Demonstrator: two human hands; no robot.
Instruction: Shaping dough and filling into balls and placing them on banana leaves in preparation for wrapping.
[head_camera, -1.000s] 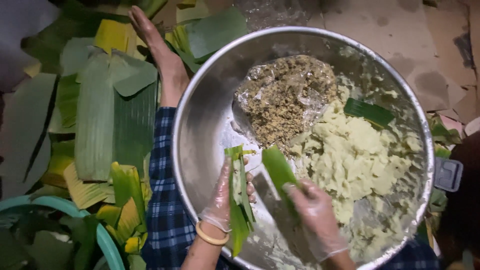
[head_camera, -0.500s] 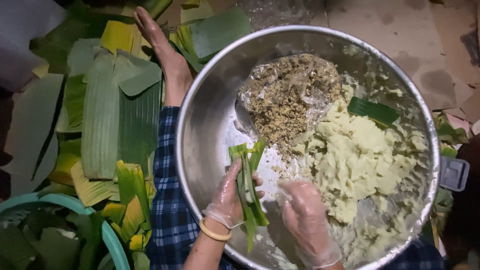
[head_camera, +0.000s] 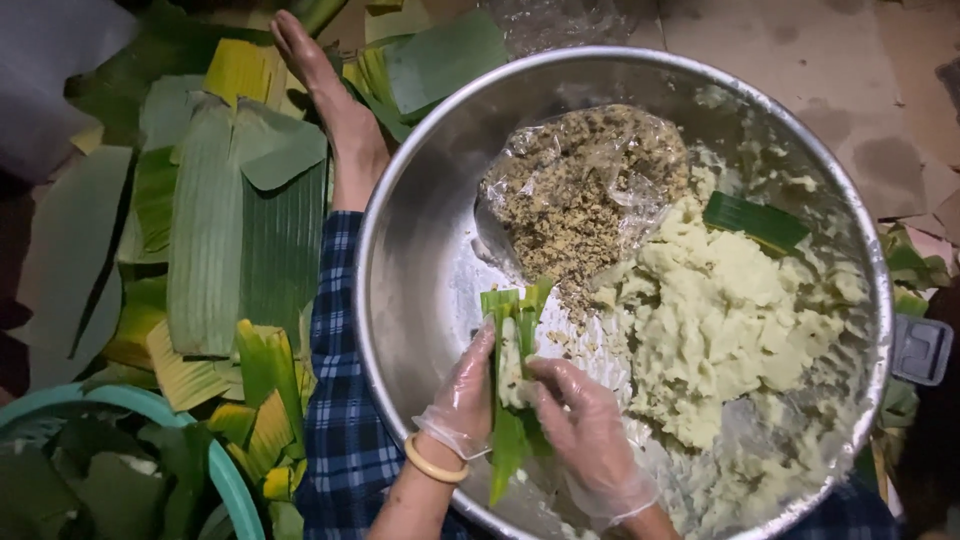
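Note:
Both of my hands wear clear plastic gloves and hold one folded green leaf strip with pale dough inside it, above the near side of a large steel bowl. My left hand cups the strip's left side. My right hand presses it from the right. In the bowl lie a heap of pale yellow dough, a clear plastic bag of brown crumbly filling and a loose green leaf piece.
Banana leaves are spread over the floor on the left. A bare foot and a blue checked trouser leg lie beside the bowl. A teal basket rim with leaves is at the bottom left.
The two separate leaf strips I held apart have come together into one bundle around dough. My right hand has closed in against my left.

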